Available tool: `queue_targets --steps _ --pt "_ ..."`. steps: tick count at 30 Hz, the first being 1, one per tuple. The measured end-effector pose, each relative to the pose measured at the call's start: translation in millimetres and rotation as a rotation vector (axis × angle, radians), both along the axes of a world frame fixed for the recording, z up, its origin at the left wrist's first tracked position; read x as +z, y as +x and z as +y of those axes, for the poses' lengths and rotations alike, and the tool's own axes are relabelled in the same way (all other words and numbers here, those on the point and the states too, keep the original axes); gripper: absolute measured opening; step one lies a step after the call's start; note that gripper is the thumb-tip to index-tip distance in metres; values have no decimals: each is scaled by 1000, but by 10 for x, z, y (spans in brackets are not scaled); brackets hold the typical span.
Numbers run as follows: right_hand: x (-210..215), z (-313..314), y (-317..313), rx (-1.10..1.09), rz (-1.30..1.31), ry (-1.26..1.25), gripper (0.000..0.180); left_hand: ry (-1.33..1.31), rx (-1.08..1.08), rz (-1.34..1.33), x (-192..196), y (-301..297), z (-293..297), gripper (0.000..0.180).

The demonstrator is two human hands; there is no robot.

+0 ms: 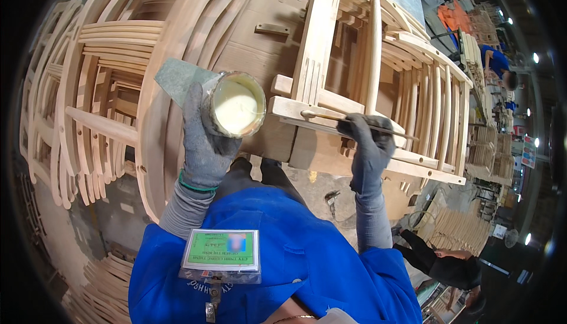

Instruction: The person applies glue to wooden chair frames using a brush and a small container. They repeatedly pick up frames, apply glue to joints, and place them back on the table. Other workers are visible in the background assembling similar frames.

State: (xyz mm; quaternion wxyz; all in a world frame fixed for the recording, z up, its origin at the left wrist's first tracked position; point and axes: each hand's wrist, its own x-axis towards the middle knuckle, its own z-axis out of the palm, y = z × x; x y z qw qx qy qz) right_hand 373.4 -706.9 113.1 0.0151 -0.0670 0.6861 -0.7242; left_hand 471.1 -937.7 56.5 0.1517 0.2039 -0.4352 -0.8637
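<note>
My left hand [207, 144], in a grey glove, is closed around a round cup [213, 117] of thick cream-coloured paste [236, 102]. A flat grey plate [180, 79] sticks out beside the cup; whether it is a scraper or part of the cup, I cannot tell. In my gloved right hand [371, 144] a thin stick [322, 115] is pinched, its rounded tip over the end of a pale wooden rail [289, 109]. Whether the tip touches the wood is unclear. That rail belongs to a wooden frame [313, 46] lying on top of other slatted frames.
Curved wooden frames [112, 58] are stacked at my left. Brown cardboard [251, 58] covers the surface between the stacks, with a small wooden block [272, 29] on it. A tool [332, 201] lies lower down. Other people [452, 268] and more wooden parts [460, 229] are at the right.
</note>
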Motion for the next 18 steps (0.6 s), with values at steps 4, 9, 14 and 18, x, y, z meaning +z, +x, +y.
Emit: queue_targets --steps 4,9,14,18 --pt "61 -56 -55 99 72 203 9 403 -10 99 120 5 -37 84" --pt "259 -250 -33 244 426 610 13 371 4 189 227 -31 -42 70" --pt "293 -234 -109 250 287 627 16 38 47 121 146 -21 32 50" --pt "290 -234 -100 222 260 721 17 536 -54 288 229 -34 -37 47"
